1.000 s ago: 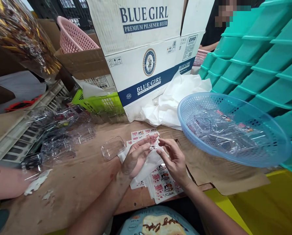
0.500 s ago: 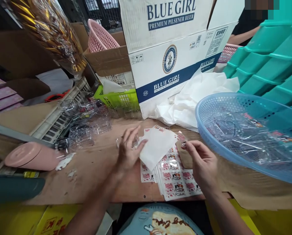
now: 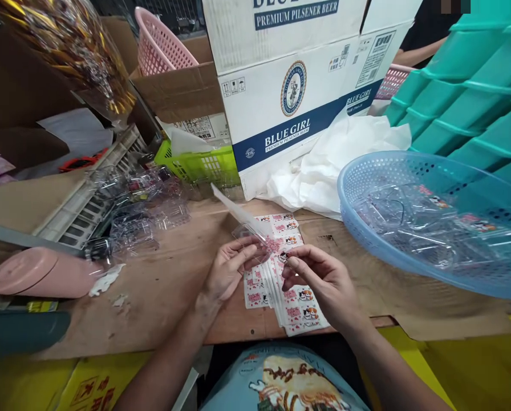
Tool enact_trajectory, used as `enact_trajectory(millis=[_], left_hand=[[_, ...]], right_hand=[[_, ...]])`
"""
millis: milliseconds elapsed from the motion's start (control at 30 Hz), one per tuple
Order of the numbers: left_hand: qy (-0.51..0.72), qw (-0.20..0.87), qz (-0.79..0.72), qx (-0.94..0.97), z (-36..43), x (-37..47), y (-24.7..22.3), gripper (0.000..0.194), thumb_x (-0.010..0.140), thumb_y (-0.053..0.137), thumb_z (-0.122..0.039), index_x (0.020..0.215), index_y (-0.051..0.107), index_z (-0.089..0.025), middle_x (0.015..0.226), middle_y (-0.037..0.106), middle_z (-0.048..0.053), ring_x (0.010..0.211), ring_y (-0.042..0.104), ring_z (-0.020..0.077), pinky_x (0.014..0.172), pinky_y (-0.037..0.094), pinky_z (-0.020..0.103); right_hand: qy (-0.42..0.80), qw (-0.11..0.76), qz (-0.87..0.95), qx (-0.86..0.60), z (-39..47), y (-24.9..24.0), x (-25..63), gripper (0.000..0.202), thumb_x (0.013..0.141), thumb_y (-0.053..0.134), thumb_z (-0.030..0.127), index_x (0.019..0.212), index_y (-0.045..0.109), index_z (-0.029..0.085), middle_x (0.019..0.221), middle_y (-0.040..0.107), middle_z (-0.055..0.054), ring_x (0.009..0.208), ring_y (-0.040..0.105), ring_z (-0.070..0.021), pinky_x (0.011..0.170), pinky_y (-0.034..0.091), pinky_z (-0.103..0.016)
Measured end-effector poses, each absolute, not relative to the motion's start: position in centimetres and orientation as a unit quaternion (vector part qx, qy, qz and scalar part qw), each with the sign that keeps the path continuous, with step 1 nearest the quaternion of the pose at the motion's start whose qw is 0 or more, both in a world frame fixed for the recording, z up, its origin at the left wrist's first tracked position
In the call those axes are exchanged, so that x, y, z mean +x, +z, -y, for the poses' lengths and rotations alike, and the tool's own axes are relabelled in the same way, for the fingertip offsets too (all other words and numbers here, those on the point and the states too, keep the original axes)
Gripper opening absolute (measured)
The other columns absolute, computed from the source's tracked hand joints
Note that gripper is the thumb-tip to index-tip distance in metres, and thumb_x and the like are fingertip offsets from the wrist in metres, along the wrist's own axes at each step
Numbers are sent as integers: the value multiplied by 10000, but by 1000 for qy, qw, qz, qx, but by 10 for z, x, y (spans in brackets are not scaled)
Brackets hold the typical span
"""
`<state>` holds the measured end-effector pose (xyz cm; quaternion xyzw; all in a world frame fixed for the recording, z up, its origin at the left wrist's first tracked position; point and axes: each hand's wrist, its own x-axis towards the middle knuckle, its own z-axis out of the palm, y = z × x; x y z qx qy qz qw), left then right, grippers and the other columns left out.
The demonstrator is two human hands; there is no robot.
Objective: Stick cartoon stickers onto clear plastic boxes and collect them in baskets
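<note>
My left hand (image 3: 232, 268) is closed on the edge of a clear plastic piece (image 3: 249, 235), thin and see-through; whether it is a box or a flat sheet I cannot tell. A white sheet of paper (image 3: 238, 212) stands tilted against or just behind it. My right hand (image 3: 317, 279) pinches a small sticker (image 3: 283, 257) with a dark cat print, close to the plastic's right side. Beneath both hands lies a fanned stack of sticker sheets (image 3: 296, 313) printed with cats and pink lettering, partly covered by my fingers.
On the right a blue perforated basket (image 3: 349, 240) holds clear plastic packs, with teal bins (image 3: 447, 97) behind. Crumpled white sheeting (image 3: 319, 177) and a beer carton (image 3: 255, 97) stand at the back. Clear plastic boxes (image 3: 136, 228) and a pink bottle (image 3: 45, 271) lie left.
My left hand has taken hold of the clear plastic piece, and the white paper has gone from lying flat to tilted up. My right hand has moved left with the sticker.
</note>
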<state>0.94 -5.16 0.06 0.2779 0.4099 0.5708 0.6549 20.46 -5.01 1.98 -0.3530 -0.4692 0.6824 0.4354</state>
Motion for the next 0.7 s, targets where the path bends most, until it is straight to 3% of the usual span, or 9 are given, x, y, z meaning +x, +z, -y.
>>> enact_trajectory(millis=[133,300,700], left_hand=[[574,664,-392,276,61,36,-2,334,719,822,-203,1040,741,-156,1002,775,85,887,730,183,862,570,309],[579,647,-385,313,64,49,-11,165,763,787,-204,921,765,-162,969,778,68,866,715,164,841,562,280],[569,627,-405,346,64,51,-18,224,770,776,-218,991,760,-184,1057,756,73,1036,678,216,961,506,332]], right_hand=[[688,455,430,-366,53,17,201,212,843,737,361,847,667,162,658,684,-11,515,622,-103,511,535,-219],[684,468,407,-383,55,10,199,240,820,758,371,829,680,144,652,695,-25,484,619,-98,487,519,-209],[687,453,411,-392,50,-1,198,236,834,743,371,846,687,142,649,694,-21,481,620,-94,489,507,-196]])
